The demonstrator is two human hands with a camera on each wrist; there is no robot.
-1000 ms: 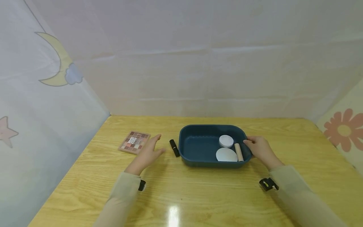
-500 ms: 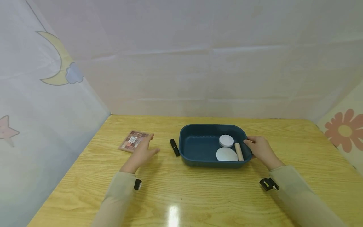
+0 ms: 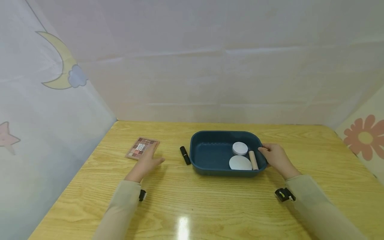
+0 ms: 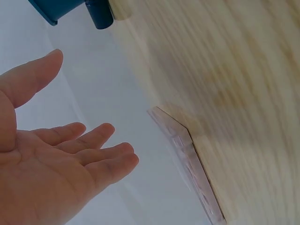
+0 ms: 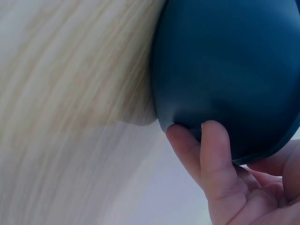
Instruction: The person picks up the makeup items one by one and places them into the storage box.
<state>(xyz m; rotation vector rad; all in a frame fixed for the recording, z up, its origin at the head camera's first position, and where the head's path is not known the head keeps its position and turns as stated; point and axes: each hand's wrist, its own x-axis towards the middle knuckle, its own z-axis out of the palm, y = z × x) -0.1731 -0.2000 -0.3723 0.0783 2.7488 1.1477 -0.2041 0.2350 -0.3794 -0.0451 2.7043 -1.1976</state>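
My left hand [image 3: 146, 164] hovers beside the near right corner of an eyeshadow palette [image 3: 140, 148], fingers extended and thumb spread, holding nothing. In the left wrist view the palette [image 4: 194, 161] lies flat on the table, apart from the fingers of the left hand [image 4: 61, 164]. A black lipstick tube [image 3: 185, 155] lies between that hand and a dark blue tray [image 3: 210, 173]. My right hand [image 3: 277, 160] grips the tray's right end. In the right wrist view, fingers of the right hand [image 5: 234, 187] curl under the rim of the tray [image 5: 225, 70].
Inside the tray's right half are a round white case [image 3: 240, 148], a white disc-like piece [image 3: 240, 163] and a beige tube [image 3: 253, 160]. The wooden table [image 3: 192, 203] ends at a hanging cloth [image 3: 192, 83] behind and at both sides.
My left hand has moved left, away from the lipstick and toward the eyeshadow palette. The right hand keeps its grip on the tray, which stays in place.
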